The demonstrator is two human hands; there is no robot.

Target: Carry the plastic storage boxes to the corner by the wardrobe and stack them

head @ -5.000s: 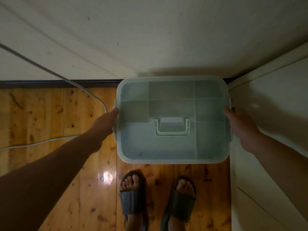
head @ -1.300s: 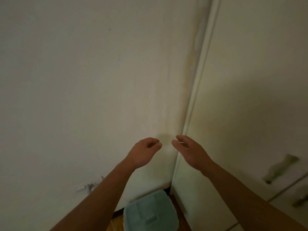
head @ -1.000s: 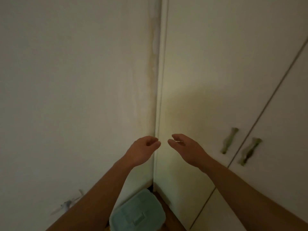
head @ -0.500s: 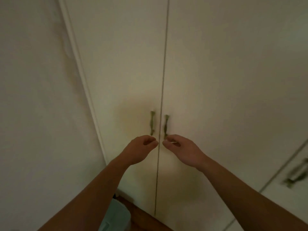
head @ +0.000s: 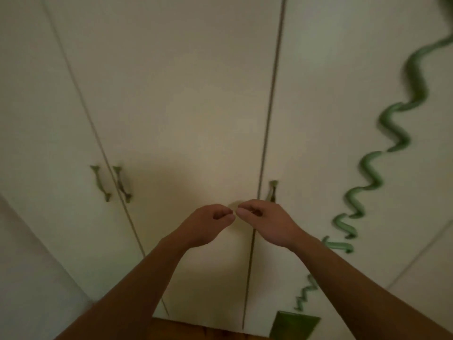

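Wardrobe doors (head: 183,94) ahead, nothing carried
Left hand (head: 208,224) and right hand (head: 267,222) loosely curled and empty, thumbs nearly meeting, probably free for the next load

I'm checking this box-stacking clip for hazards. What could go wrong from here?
The left hand and right hand are empty, close to the wardrobe doors; the right knuckles might catch the door handle just beyond them. Only a sliver of wooden floor shows, so anything underfoot is unseen: a trip is possible. The blurred green wavy strand on the right could snag the right arm.
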